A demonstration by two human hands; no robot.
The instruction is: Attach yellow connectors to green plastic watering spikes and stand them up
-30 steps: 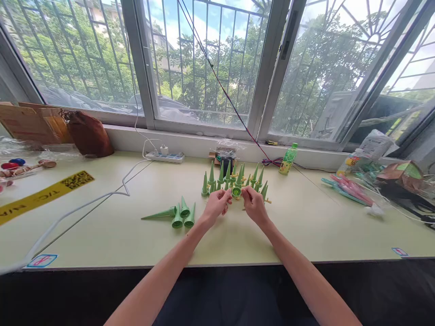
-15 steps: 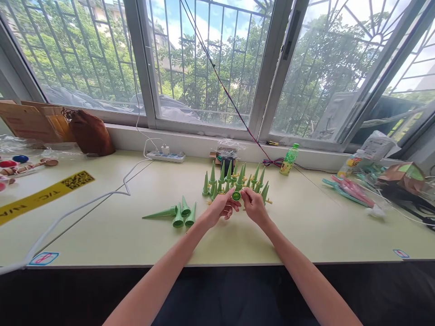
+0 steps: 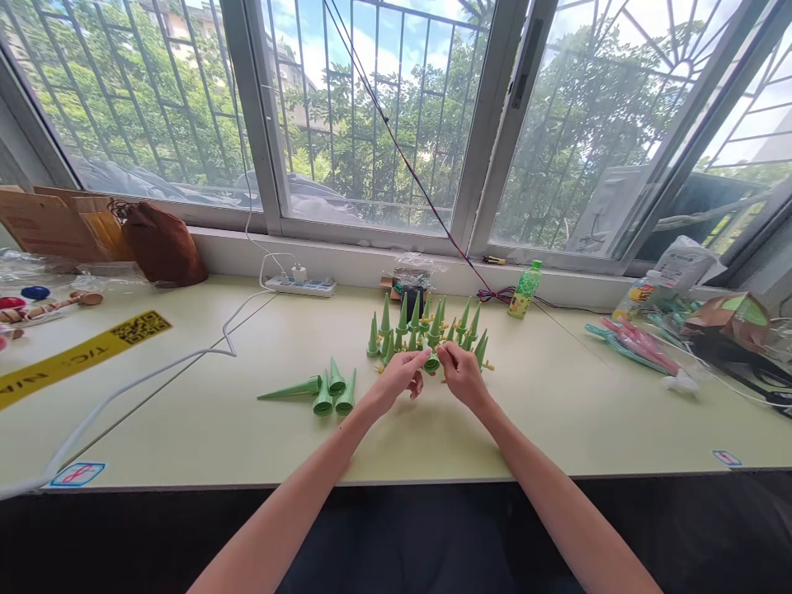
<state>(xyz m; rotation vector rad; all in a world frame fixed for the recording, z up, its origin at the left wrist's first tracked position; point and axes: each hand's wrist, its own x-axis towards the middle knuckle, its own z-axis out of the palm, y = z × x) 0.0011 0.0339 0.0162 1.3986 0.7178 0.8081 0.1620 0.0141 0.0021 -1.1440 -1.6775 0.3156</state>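
My left hand [image 3: 399, 379] is closed on a green plastic watering spike [image 3: 431, 363], its wide collar end showing between the two hands. At the collar's right side my right hand [image 3: 463, 376] is closed in a pinch; whatever lies between its fingertips is too small and hidden to make out. Just beyond the hands, several green spikes [image 3: 403, 318] with small yellow valves stand points up in a cluster. On the left, more green spikes [image 3: 322, 398] rest together, one on its side and others on their wide ends.
A white power strip [image 3: 303, 285], a small black box [image 3: 412, 300] and a green bottle [image 3: 525, 290] line the back. Pink and teal plastic bags [image 3: 643, 346] lie right. A white cable [image 3: 179, 360] crosses the table's left, near a brown pouch [image 3: 162, 246].
The spike's round open end, facing me before, has tilted away and is now partly covered by my fingers. Both hands remain in nearly the same place.
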